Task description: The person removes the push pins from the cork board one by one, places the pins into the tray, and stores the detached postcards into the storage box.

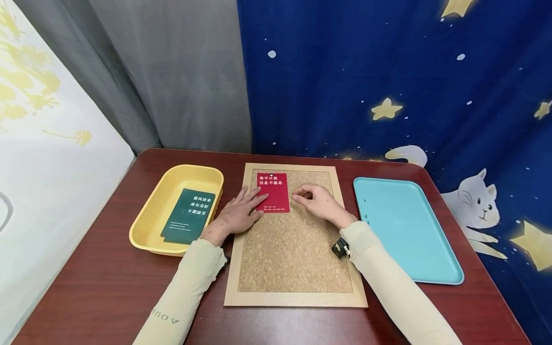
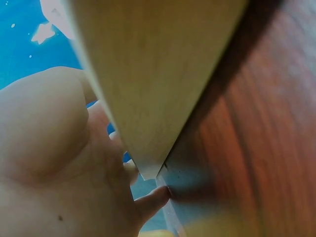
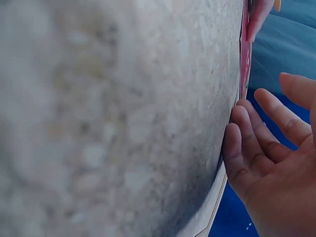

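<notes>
A red card [image 1: 276,197] with white writing lies on the upper part of a cork board [image 1: 297,258], a small pin [image 1: 271,175] at its top edge. My left hand [image 1: 235,214] lies flat across the board's left frame, its spread fingers resting on the card's left side. Just beyond the card's right edge is my right hand [image 1: 321,203], fingers loosely bent. In the right wrist view, that hand's [image 3: 276,163] thumb and index finger stand apart with nothing visible between them, while other fingertips touch the board. The left wrist view shows my palm beside the wooden frame [image 2: 153,74].
Left of the board stands a yellow bin [image 1: 148,206] holding dark green cards [image 1: 187,218] with white writing. To the right lies a light blue tray [image 1: 405,230] with several small pins [image 1: 365,208] along its left side. Curtains hang behind the brown table [image 1: 103,278].
</notes>
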`<state>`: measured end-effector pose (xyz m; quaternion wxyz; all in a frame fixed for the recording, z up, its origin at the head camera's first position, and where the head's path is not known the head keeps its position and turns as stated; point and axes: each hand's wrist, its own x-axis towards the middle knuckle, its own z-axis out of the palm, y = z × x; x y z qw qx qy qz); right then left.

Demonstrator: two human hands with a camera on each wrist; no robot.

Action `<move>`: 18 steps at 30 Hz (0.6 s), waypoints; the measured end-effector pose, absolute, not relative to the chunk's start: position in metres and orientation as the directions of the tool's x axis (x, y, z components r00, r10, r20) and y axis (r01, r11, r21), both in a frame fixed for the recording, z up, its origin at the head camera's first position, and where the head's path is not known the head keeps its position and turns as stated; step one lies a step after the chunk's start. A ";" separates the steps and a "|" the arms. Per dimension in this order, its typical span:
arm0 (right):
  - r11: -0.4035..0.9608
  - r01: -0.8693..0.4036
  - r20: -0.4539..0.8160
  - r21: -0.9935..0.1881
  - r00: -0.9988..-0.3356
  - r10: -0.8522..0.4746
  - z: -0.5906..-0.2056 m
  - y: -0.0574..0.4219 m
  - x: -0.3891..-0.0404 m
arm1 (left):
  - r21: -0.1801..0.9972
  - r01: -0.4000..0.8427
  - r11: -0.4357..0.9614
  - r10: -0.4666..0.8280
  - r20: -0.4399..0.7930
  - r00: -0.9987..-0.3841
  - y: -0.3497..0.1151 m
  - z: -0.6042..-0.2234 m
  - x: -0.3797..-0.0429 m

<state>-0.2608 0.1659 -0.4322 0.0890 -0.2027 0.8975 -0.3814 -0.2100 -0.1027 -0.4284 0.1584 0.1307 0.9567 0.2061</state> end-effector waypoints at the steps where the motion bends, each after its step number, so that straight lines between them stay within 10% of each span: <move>1: 0.628 -0.298 -0.001 -0.719 -0.903 -0.430 -0.432 0.166 -0.262 | 0.436 0.186 0.880 0.316 -0.248 -0.916 -0.102 -0.429 -0.210; 18: 0.630 -0.318 0.017 -0.708 -0.900 -0.435 -0.433 0.157 -0.270 | 0.448 0.170 0.878 0.304 -0.247 -0.920 -0.103 -0.436 -0.211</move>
